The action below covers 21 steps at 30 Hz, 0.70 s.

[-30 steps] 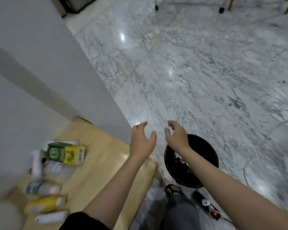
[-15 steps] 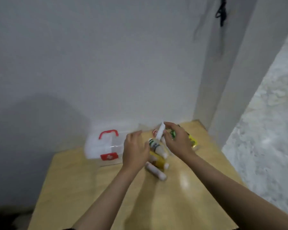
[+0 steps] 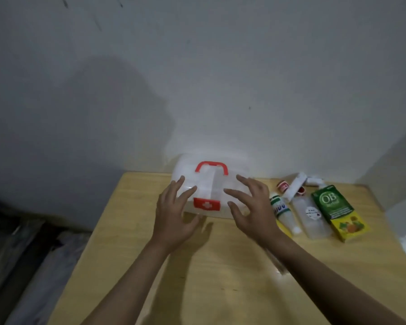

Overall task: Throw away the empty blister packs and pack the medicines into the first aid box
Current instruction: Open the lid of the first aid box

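Note:
A white, translucent first aid box (image 3: 208, 184) with a red handle and a red cross clasp stands shut at the back of the wooden table (image 3: 216, 277), against the wall. My left hand (image 3: 175, 213) hovers at its left front corner, fingers spread, holding nothing. My right hand (image 3: 252, 207) is spread over its right front side, also holding nothing. To the right lie the medicines: a green and yellow carton (image 3: 338, 211), a clear bottle (image 3: 311, 215), a white bottle with a green label (image 3: 283, 213), a white tube (image 3: 295, 188) and a small red-capped jar (image 3: 283, 186).
The grey wall (image 3: 197, 78) rises right behind the table. Left of the table the floor drops away into a dark area (image 3: 21, 254). A pillar edge (image 3: 399, 184) and pale floor show at the far right.
My view swung from the black bin on the floor back to the table. Both hands left the medicine pile and moved left onto the first aid box.

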Motion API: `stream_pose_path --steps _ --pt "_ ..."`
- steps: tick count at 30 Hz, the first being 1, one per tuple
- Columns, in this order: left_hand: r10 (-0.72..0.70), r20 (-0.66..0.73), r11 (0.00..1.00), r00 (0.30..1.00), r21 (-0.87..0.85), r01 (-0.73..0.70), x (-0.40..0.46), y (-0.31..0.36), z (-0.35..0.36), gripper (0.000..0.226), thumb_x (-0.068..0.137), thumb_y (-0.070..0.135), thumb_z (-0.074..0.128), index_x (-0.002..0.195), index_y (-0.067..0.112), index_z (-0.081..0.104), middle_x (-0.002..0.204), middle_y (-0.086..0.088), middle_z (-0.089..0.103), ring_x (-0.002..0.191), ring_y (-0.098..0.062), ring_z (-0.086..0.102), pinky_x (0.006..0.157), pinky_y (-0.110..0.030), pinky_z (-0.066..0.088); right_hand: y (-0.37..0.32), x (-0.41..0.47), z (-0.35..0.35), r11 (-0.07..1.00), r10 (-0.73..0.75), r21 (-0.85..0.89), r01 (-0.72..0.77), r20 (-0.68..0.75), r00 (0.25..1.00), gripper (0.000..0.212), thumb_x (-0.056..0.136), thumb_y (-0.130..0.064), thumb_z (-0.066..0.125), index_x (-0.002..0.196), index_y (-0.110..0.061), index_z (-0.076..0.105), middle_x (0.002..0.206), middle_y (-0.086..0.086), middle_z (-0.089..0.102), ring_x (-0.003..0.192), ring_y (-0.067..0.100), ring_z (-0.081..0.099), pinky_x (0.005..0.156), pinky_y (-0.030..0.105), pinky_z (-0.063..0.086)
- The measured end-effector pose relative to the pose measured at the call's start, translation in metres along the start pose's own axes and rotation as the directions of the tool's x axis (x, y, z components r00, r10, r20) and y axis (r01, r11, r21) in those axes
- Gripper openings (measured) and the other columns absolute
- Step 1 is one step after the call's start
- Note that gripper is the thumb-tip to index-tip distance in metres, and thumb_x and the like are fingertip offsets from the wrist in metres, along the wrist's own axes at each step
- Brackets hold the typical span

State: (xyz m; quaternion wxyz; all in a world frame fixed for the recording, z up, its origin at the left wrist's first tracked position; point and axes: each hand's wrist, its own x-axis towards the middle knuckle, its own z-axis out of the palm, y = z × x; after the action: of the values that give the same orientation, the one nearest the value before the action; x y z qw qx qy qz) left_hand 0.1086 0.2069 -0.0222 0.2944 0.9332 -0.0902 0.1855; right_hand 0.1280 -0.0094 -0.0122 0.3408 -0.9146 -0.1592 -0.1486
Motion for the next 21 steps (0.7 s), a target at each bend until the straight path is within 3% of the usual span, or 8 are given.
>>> stream_pose_path --steps 5,10,12,16,21 --pt "0.111 -0.112 0.992 0.988 0.067 -0.104 -0.004 -0.026 0.025 0.069 0.073 0.042 0.071 0.134 0.032 0.042 0.151 -0.002 0.034 0.137 -0.023 0.026 0.108 -0.041 0.026 0.015 -0.005 0.018 0.995 -0.098 0.019 0.100 -0.111 0.989 0.032 0.084 -0.032 0.059 0.116 -0.028 0.065 0.141 0.003 0.048 0.129 0.029 0.034 0.103 0.036 0.031" --pt "0.234 -0.247 0.967 0.940 0.156 -0.200 0.001 -0.039 0.039 0.069 0.071 0.031 0.077 0.132 0.028 0.045 0.144 -0.009 0.044 0.131 -0.026 0.033 0.105 -0.037 0.030 0.025 -0.006 0.025 0.985 -0.155 0.045 0.164 -0.164 0.974 0.036 0.083 -0.030 0.065 0.119 -0.030 0.063 0.143 -0.001 0.044 0.132 0.024 0.030 0.107 0.012 0.016" --pt "0.265 -0.298 0.960 0.917 0.173 -0.221 0.004 -0.042 0.042 0.064 0.073 0.033 0.076 0.129 0.027 0.047 0.140 -0.010 0.048 0.129 -0.026 0.036 0.104 -0.038 0.033 0.026 -0.007 0.027 0.981 -0.173 0.060 0.184 -0.163 0.971 0.042 0.080 -0.029 0.072 0.120 -0.032 0.061 0.144 -0.003 0.043 0.132 0.022 0.029 0.107 0.013 0.017" --pt "0.295 -0.304 0.952 0.906 0.176 -0.251 0.001 -0.044 0.043 0.063 0.074 0.040 0.074 0.130 0.028 0.047 0.140 -0.010 0.049 0.127 -0.027 0.038 0.103 -0.037 0.034 0.029 -0.006 0.028 0.978 -0.189 0.059 0.202 -0.172 0.967 0.044 0.077 -0.029 0.075 0.120 -0.029 0.063 0.142 0.000 0.045 0.131 0.027 0.032 0.104 0.027 0.025" --pt "0.389 -0.324 0.917 0.862 0.222 -0.330 -0.018 -0.041 0.037 0.063 0.074 0.049 0.069 0.129 0.025 0.049 0.136 -0.012 0.053 0.124 -0.029 0.041 0.102 -0.042 0.038 0.030 -0.023 0.023 0.960 -0.276 0.000 0.281 -0.202 0.940 0.042 0.077 -0.034 0.071 0.118 -0.026 0.063 0.137 0.006 0.050 0.125 0.032 0.040 0.103 0.012 0.021"
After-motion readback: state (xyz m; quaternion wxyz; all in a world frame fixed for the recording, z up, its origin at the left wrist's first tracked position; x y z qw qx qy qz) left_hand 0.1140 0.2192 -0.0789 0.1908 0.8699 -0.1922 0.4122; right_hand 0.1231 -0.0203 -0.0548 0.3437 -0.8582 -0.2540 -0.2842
